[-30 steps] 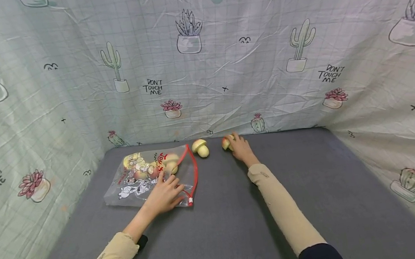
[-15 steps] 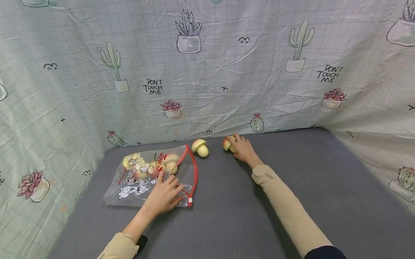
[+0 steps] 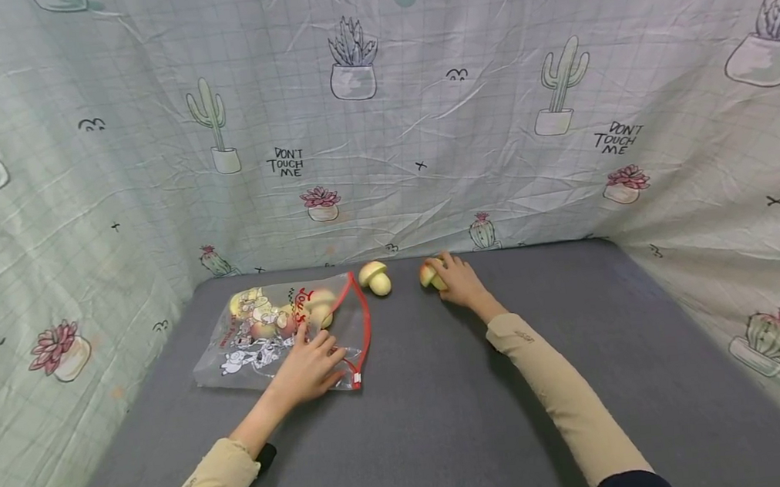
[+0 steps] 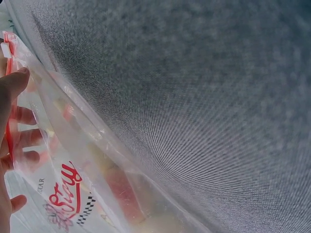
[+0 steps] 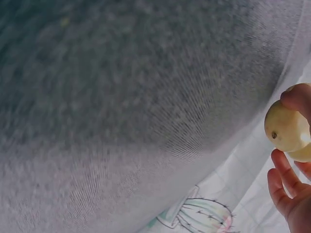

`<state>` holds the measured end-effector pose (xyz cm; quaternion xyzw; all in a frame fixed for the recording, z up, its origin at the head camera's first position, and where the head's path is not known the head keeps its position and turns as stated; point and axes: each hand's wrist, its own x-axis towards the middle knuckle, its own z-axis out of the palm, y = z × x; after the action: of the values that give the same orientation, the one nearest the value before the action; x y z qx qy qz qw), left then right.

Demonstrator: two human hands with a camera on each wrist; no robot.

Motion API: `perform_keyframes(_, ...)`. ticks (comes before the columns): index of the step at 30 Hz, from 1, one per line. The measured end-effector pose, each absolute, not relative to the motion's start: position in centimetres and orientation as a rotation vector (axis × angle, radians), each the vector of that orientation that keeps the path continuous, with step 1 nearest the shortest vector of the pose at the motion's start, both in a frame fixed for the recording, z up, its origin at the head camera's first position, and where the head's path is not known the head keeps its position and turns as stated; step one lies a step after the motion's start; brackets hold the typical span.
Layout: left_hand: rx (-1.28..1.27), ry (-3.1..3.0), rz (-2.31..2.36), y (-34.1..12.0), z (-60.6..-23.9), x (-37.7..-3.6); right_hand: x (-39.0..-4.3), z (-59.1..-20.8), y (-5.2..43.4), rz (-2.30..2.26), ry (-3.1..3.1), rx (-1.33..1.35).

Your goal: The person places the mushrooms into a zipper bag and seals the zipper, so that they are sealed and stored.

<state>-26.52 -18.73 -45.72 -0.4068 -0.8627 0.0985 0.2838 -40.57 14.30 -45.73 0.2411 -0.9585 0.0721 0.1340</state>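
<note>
- Left hand [image 3: 310,365] pressed flat, fingers extended, on the zip bag [image 3: 279,332].
- Right hand [image 3: 459,282] grasped a toy fruit [image 3: 427,274], right of the bag, near the toy mushroom [image 3: 374,277].

Glossy clear plastic bag [image 3: 279,332] lies on matt grey woven cloth [image 3: 445,393].

The bag [image 4: 87,184] blurs its contents; the right hand [image 5: 291,194] is cut by the frame edge

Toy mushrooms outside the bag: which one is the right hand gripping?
The reddish-capped mushroom at the mat's far edge, in the right hand; the pale mushroom lies untouched beside the bag.
</note>
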Motion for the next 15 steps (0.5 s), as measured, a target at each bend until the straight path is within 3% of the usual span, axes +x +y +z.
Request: perform_keyframes(15, -1.101, -2.280, 0.239, -18.7, -45.9, -26.8, -38.6, -45.2, 14.1, 0.243, -2.726, 0.807)
